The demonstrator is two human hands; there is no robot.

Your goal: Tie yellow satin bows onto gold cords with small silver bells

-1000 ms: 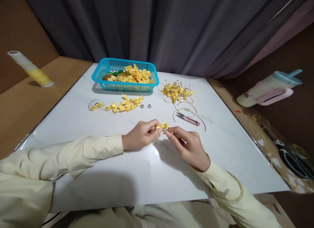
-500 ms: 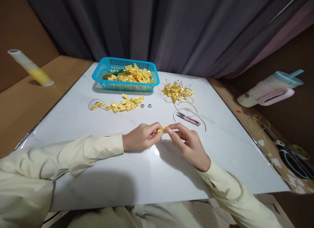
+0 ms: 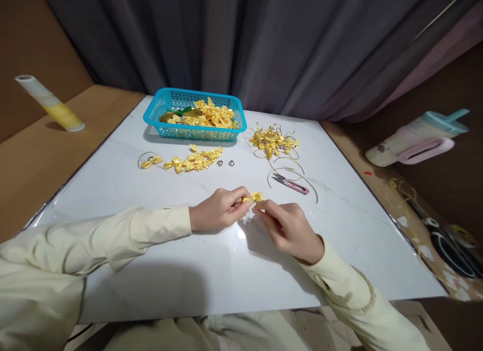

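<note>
Thumb and fingers of my left hand (image 3: 221, 209) pinch a yellow ribbon bow (image 3: 257, 196) above the white table. My right hand (image 3: 289, 227) is closed just right of and below the bow, thumb and forefinger pressed together; what it holds, if anything, is too small to make out. Beyond my hands lie a row of yellow bows (image 3: 194, 159), two small silver pieces (image 3: 231, 163) and a single bow with a looped cord (image 3: 151, 162). Pink-handled snips (image 3: 296, 186) rest to the right, near a pile of corded bows (image 3: 272, 141).
A blue basket (image 3: 196, 133) of yellow bows stands at the back of the white table (image 3: 151, 285). On the left is a spool tube (image 3: 53, 105). A tumbler (image 3: 407, 139) and black-handled scissors (image 3: 451, 250) are on the right.
My right thumb and fingers have shifted slightly down off the bow, so more of it shows. My left hand has kept its pinch. The view has moved slightly.
</note>
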